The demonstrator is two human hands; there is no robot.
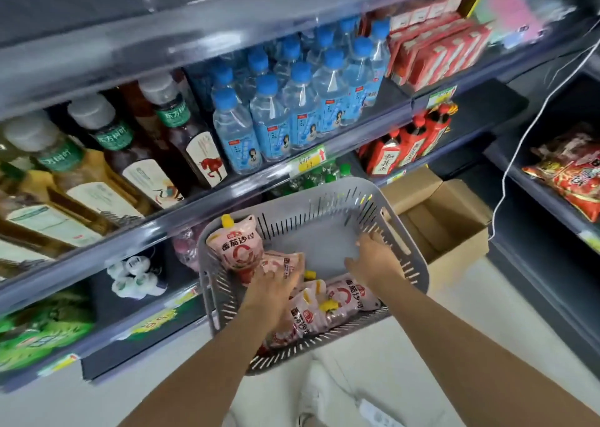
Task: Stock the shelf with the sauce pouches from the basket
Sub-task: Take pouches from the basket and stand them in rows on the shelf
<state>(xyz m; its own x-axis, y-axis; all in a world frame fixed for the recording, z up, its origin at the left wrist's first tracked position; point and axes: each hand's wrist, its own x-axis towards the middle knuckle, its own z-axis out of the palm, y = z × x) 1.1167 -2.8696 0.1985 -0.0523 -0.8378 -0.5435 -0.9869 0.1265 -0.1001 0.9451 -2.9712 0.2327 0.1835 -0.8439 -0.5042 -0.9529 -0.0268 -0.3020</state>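
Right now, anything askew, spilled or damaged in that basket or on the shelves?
No spill or damage shows. The pink tomato sauce pouches lie jumbled, overlapping at odd angles, in the near-left part of the grey slotted plastic basket; one leans against its left wall. Shelf stock looks orderly, though the frame is blurred.

Both bare forearms outstretched, left hand point(276, 283) palm-down, right hand point(373, 261) fingers spread.
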